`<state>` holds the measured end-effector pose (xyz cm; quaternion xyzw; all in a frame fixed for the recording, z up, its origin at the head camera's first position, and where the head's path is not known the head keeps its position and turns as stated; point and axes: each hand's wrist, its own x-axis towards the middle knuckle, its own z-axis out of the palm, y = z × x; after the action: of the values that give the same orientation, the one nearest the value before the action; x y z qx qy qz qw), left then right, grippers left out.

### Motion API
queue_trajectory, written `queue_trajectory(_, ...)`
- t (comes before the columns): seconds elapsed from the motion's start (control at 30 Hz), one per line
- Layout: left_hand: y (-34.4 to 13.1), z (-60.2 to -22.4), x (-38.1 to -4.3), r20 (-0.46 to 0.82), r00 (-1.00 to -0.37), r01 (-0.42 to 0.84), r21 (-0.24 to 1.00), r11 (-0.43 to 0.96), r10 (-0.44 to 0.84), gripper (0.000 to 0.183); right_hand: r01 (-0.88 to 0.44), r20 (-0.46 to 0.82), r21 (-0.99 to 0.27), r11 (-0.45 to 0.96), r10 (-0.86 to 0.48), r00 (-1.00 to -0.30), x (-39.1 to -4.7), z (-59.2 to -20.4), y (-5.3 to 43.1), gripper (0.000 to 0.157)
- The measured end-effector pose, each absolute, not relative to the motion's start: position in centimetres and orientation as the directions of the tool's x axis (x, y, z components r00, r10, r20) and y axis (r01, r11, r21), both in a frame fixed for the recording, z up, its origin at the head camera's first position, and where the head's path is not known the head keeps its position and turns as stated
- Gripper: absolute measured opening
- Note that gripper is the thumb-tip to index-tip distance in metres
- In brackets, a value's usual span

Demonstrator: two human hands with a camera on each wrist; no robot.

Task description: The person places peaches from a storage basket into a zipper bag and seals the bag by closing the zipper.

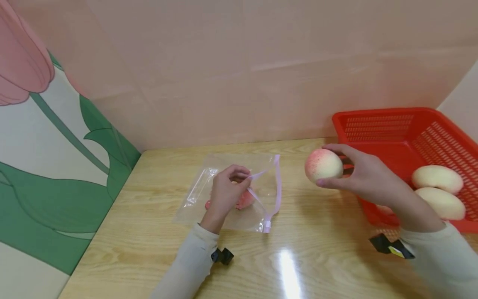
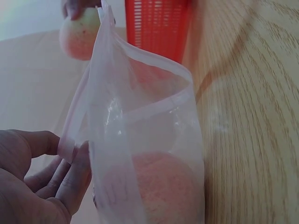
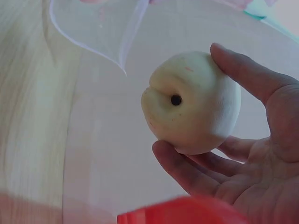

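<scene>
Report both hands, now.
Left hand: closed, pinching the rim of the clear bag.
Right hand: closed around a peach, held off the table.

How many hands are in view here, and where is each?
2. The left hand pinches the edge of the clear bag; the right hand holds a peach in the air by the red basket.

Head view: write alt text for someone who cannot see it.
A right hand holds a pink-and-cream peach above a wooden table, between an open clear bag and a red basket. The left hand pinches the bag's lilac rim; something pinkish lies inside, and the basket holds pale fruits.
</scene>
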<state>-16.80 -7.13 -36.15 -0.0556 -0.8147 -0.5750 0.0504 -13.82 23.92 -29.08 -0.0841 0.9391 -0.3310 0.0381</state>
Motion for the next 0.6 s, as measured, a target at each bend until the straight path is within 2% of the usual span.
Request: queue_trajectory(0.6,-7.0,-36.0,-16.6,0.130,-0.991,0.133,0.932,0.338,0.030,0.016,-0.233,0.040,-0.628,0.742,-0.268,-0.962,-13.7,-31.7,20.7,0.089)
